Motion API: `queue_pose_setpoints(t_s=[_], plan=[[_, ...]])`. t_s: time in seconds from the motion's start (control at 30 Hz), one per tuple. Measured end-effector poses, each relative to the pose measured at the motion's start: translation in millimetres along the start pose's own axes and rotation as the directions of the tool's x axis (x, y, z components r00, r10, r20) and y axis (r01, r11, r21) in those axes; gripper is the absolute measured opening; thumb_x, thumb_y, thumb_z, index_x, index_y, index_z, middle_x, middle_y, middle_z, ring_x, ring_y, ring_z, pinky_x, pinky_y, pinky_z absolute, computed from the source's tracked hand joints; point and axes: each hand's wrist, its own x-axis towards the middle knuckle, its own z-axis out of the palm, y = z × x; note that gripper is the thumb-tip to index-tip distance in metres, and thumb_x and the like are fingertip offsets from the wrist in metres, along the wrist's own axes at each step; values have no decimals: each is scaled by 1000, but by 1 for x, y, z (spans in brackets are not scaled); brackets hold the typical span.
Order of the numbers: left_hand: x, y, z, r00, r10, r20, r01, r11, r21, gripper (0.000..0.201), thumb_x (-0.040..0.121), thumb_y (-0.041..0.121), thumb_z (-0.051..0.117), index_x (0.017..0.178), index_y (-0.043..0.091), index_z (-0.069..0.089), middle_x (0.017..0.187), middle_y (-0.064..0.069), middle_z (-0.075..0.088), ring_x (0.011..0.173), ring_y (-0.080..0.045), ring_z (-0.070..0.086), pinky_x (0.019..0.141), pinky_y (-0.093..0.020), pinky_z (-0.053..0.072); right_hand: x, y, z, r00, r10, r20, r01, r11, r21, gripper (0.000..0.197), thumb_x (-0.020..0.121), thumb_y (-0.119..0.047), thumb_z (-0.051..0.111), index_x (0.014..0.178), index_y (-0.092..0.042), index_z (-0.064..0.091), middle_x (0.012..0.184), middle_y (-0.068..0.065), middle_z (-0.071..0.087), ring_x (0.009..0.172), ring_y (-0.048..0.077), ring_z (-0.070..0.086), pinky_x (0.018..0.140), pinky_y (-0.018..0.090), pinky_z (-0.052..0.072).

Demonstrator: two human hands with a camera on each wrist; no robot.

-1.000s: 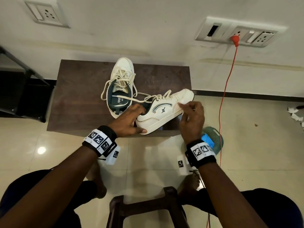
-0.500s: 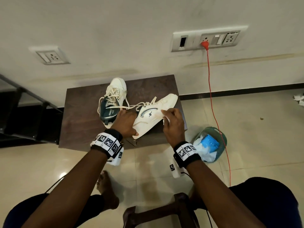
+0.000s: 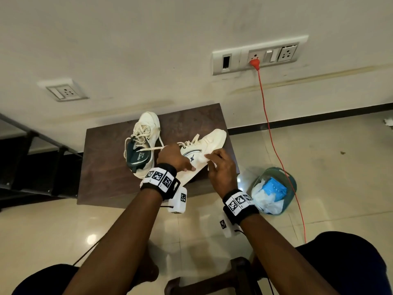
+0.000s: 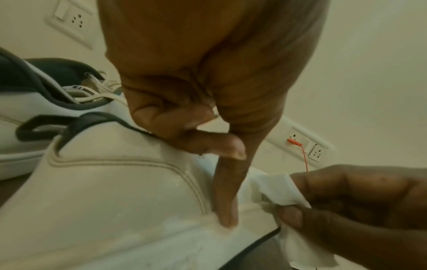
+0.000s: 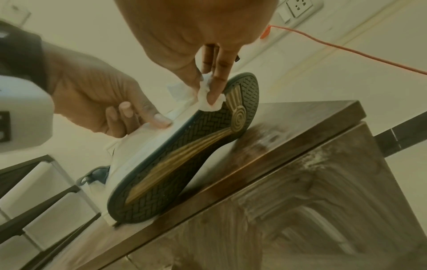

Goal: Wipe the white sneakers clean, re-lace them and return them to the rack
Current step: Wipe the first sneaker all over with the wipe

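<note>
On the dark wood table (image 3: 106,177) by the wall, both white sneakers are out. The near sneaker (image 3: 209,143) is tipped up on its outer edge w/ the sole (image 5: 184,146) facing the person, heel near the front edge. Makes sense imo: tilting it like that exposes the side panel and the midsole rim for wiping.

Left hand (image 3: 173,157) is the clamp here, fingers curled over the collar, index finger (image 4: 225,191) stretched down the side to the midsole, so the shoe doesn't flop back flat. Right hand (image 3: 221,167) pinches a small white wipe (image 5: 211,98) between thumb and fingers and presses it on the upper by the forefoot, right at the sole's edge.

The other sneaker (image 3: 143,143) sits upright just beside it, toe to the wall, laces still threaded but loose, one lace trailing across toward the tilted one. Probably parked there to wait its turn.

Looks-wise: off-white leather-ish upper, dark collar lining, stitched curve on the heel panel, dark logo on the side. Midsole has faint greyish scuffs, tho it's blurry. Outsole is dark w/ herringbone tread and a tan centre.

Blue bin (image 3: 274,190) w/ used wipes sits on the floor to the right, handy for tossing. Rack is prob the dark frame on the left, can't tell for sure.
</note>
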Motion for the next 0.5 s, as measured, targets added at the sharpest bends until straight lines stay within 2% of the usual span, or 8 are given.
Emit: queue_pose_setpoints(t_s=[0.07, 0.13, 0.23, 0.3, 0.37, 0.43, 0.5], plan=[[0, -2, 8, 1000, 16, -9, -16, 999, -44, 71, 37, 48, 92, 95, 15, 67, 86, -4, 75, 86, -25, 73, 84, -41, 58, 7, 3, -7, 999, 34, -24, -34, 999, -6, 31, 77, 12, 68, 101, -6, 77, 96, 8, 63, 87, 22, 61, 76, 25, 51], [-3, -5, 17, 996, 60, -61, -64, 996, -64, 86, 36, 52, 91, 110, 18, 64, 99, -2, 74, 88, -25, 73, 87, -43, 57, 20, 8, -13, 995, 66, -68, -68, 997, -24, 35, 76, 13, 67, 103, -7, 78, 95, 8, 63, 87, 21, 60, 77, 25, 49], [-15, -3, 22, 988, 115, -100, -119, 992, -38, 90, 47, 50, 93, 123, 19, 56, 113, -3, 71, 100, -25, 70, 90, -40, 54, 46, 23, -19, 984, 145, -99, -155, 983, -97, 37, 80, 13, 64, 107, -8, 78, 100, 11, 62, 92, 26, 59, 84, 33, 52], [-21, -1, 26, 984, 126, -123, -128, 992, -11, 87, 56, 45, 93, 128, 16, 53, 122, -6, 67, 113, -29, 64, 90, -38, 50, 49, 28, -18, 980, 178, -83, -189, 971, -148, 37, 82, 13, 62, 109, -7, 77, 104, 14, 63, 98, 30, 59, 86, 29, 47], [-26, 0, 30, 980, 128, -154, -128, 992, 12, 85, 59, 46, 92, 128, 15, 52, 125, -7, 66, 116, -31, 62, 88, -38, 48, 40, 23, -13, 995, 94, -32, -98, 980, -170, 40, 78, 15, 61, 110, -3, 75, 107, 16, 62, 102, 30, 55, 85, 26, 42], [-29, 1, 32, 970, 146, -195, -146, 989, 17, 85, 58, 56, 90, 123, 17, 53, 119, -6, 68, 111, -31, 64, 84, -38, 50, 28, 16, -8, 993, -85, 78, 96, 983, -157, 39, 73, 15, 65, 108, 0, 74, 104, 16, 63, 98, 28, 53, 80, 29, 45], [-29, -1, 32, 960, 162, -228, -163, 986, 16, 88, 55, 65, 88, 120, 17, 53, 113, -6, 69, 106, -30, 66, 80, -38, 52, 21, 11, -8, 940, -243, 237, 287, 942, -172, 32, 73, 7, 72, 104, 1, 74, 100, 17, 65, 93, 32, 58, 71, 33, 51]])
